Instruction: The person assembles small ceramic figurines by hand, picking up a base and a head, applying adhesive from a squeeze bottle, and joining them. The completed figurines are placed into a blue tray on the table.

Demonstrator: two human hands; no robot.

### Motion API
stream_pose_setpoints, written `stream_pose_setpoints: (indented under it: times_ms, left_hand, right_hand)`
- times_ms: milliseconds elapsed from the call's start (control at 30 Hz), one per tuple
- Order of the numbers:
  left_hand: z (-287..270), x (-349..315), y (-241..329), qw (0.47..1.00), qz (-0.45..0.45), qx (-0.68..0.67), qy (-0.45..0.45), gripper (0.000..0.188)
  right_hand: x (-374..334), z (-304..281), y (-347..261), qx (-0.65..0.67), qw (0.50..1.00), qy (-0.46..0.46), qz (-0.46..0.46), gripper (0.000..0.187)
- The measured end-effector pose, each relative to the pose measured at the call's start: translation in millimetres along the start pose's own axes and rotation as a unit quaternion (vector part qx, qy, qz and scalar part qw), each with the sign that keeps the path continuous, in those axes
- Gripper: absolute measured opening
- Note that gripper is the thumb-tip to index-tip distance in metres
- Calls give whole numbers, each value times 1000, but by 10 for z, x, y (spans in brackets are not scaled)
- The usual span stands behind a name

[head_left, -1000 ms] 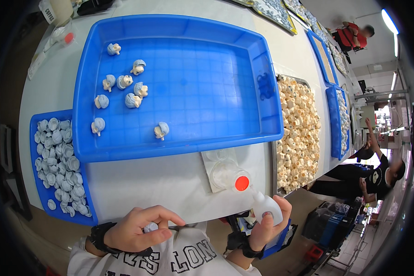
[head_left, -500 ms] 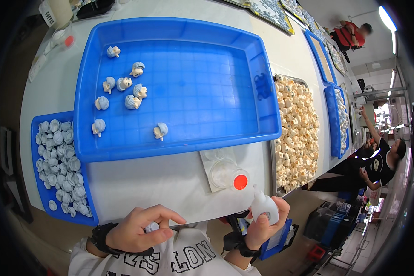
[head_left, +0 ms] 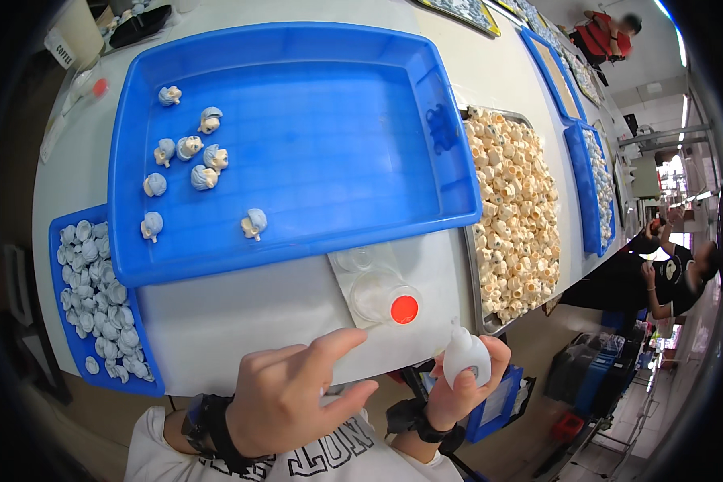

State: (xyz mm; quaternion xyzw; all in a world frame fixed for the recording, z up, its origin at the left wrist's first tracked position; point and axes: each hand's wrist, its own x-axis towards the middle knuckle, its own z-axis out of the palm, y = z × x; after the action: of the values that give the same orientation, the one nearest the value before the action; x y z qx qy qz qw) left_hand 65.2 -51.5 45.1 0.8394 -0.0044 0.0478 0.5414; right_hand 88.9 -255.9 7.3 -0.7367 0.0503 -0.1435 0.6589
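Observation:
My right hand (head_left: 478, 381) is wrapped around a small white squeeze bottle (head_left: 467, 359), its nozzle pointing up, by the table's front edge. To its left, my left hand (head_left: 293, 394) hovers with index finger and thumb spread apart; its other fingers are curled and partly hidden. Just beyond the left fingertips lies a clear plastic container (head_left: 372, 299) with a red round end (head_left: 404, 309), on a pale sheet. Farther off, a large blue tub (head_left: 297, 255) holds several small doll heads (head_left: 204, 177) with light blue hair, mostly at its left.
A smaller blue tray (head_left: 149, 365) of pale blue hair pieces (head_left: 96, 297) stands at the left. On the right, a metal tray (head_left: 475, 299) is heaped with cream head pieces (head_left: 514, 213). More blue trays (head_left: 580, 193) lie beyond it. Two people are farther off at the right.
My left hand has moved right and nearer the clear container, its index finger and thumb spread wider. The right hand keeps the bottle, slightly shifted. The whole view has shifted a little.

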Motion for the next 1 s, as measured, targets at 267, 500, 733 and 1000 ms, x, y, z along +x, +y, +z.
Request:
stream_pose_setpoints:
  times_ms: [267, 500, 733, 1000]
  left_hand:
    - [233, 288, 134, 993, -22, 118, -17, 46]
    - [347, 408, 121, 984, -63, 165, -38, 45]
    - [404, 443, 120, 984, -57, 165, -43, 44]
    - [406, 466, 127, 987, -67, 141, -47, 41]
  right_hand:
    - [62, -127, 257, -1, 999, 30, -27, 62]
    - [66, -131, 285, 28, 1000, 12, 4, 61]
    - [61, -149, 313, 40, 999, 0, 13, 61]
    - [73, -127, 296, 31, 999, -4, 15, 62]
